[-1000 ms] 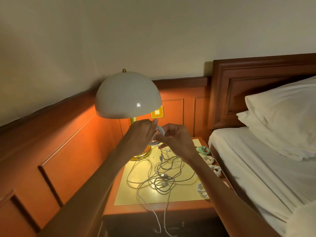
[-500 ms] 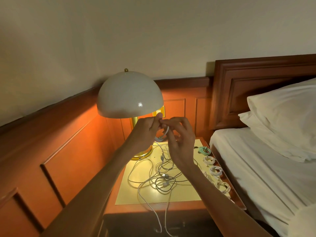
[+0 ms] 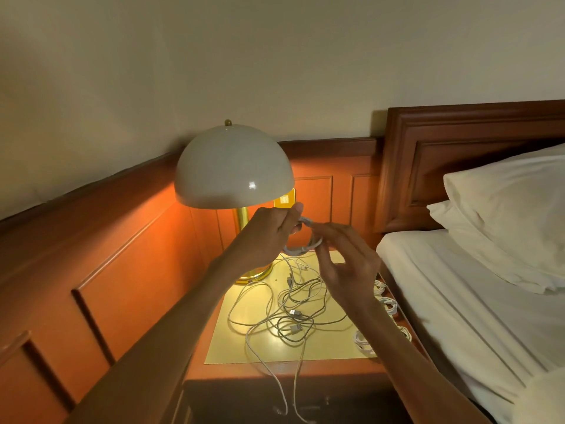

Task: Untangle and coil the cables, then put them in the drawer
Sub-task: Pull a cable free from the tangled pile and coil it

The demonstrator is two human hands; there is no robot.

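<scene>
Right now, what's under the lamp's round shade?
A gold stem runs down to a gold base on the nightstand. The left hand, gripping a coiled cable, covers part of it. The shade hides any bulb.

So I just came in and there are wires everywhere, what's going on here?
A person is coiling cables at a nightstand. The left hand grips a looped white cable in front of the lamp, and the right hand pinches the same loop. A tangle of loose cables lies on the nightstand, two ends hanging over its front edge. Several finished coils sit along its right edge, beside the bed.
</scene>
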